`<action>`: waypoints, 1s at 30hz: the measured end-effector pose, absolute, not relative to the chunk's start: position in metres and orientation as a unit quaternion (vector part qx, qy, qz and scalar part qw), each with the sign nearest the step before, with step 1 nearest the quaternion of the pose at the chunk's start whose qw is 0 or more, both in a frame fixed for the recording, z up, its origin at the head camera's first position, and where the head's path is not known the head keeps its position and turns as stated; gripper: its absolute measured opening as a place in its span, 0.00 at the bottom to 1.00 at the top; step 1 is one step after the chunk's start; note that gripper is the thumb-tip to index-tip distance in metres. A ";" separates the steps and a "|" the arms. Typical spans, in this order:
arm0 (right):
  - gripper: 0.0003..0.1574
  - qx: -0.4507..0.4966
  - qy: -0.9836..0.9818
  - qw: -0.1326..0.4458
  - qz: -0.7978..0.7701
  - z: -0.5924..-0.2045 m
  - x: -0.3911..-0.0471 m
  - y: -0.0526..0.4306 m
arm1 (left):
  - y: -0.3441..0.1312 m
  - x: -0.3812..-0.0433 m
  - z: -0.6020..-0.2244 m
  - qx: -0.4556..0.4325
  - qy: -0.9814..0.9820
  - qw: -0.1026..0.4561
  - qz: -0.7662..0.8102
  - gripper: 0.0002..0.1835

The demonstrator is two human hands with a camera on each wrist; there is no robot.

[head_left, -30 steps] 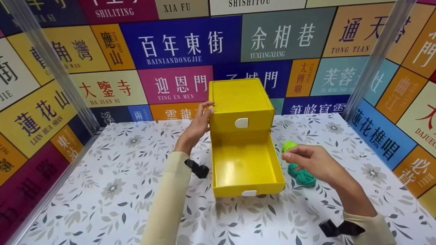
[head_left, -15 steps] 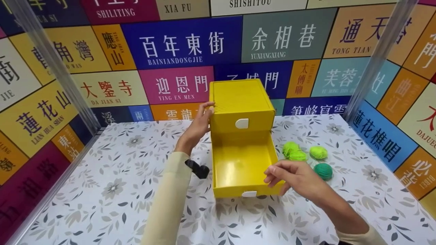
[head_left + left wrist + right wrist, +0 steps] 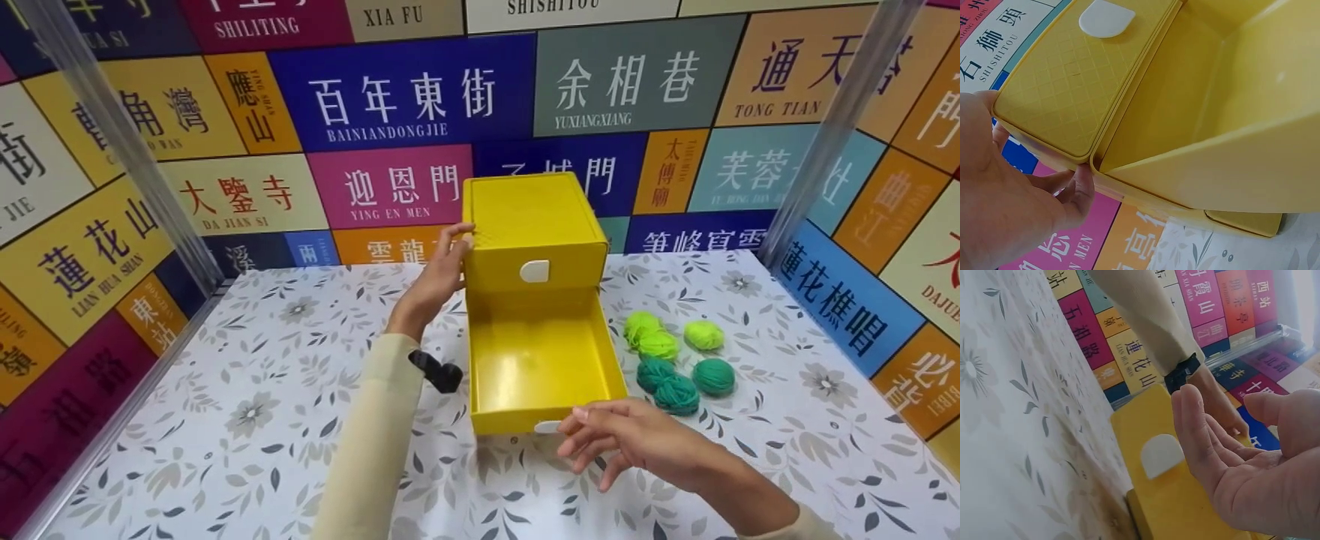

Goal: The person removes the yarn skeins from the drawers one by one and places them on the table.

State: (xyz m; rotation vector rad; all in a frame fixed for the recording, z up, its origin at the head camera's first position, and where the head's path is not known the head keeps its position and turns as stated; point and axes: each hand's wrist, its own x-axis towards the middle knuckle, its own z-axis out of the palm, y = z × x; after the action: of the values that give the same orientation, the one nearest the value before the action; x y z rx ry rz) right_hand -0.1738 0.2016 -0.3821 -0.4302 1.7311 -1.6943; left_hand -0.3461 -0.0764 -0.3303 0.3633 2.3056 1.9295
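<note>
A yellow two-drawer storage box (image 3: 529, 214) stands on the table, its lower drawer (image 3: 540, 360) pulled out with no contents showing. Against the box's upper left side rest the fingers of my left hand (image 3: 435, 281), its thumb near the front edge in the left wrist view. My right hand (image 3: 637, 439) is at the drawer's front right corner, fingers spread and loosely bent, overlapping part of the white handle (image 3: 547, 426). Nothing is in its grasp. In the right wrist view, the upper drawer's white handle (image 3: 1161, 455) shows beyond the fingers.
Right of the drawer lie lime green yarn balls (image 3: 660, 345) and teal yarn balls (image 3: 676, 394), several in all. The leaf-patterned table (image 3: 247, 420) meets a wall of coloured name tiles (image 3: 397, 90). Clear posts (image 3: 836, 127) rise at both back corners.
My right hand has moved left and toward me, from above the yarn balls to the drawer's front, its fingers spreading. More yarn balls are now uncovered. The left hand stays put.
</note>
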 end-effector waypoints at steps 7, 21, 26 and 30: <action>0.31 -0.154 0.632 0.387 -0.653 -0.401 -0.173 0.199 | -0.077 -0.346 -0.330 0.127 0.752 0.055 0.645 0.22; 0.40 -0.068 0.592 0.381 -0.707 -0.425 -0.176 0.185 | -0.078 -0.347 -0.331 0.125 0.759 0.055 0.637 0.22; 0.37 -0.055 0.583 0.372 -0.720 -0.426 -0.175 0.183 | -0.078 -0.347 -0.331 0.126 0.754 0.055 0.643 0.22; 0.35 -0.045 0.579 0.367 -0.727 -0.426 -0.175 0.182 | -0.077 -0.346 -0.331 0.124 0.754 0.055 0.643 0.22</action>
State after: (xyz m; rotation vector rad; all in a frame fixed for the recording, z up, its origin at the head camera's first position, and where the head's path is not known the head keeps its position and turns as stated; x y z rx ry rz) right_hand -0.1746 0.1824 -0.4259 -0.1144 1.4875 -1.8679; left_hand -0.3461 -0.0766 -0.3309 0.3765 2.2871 1.9524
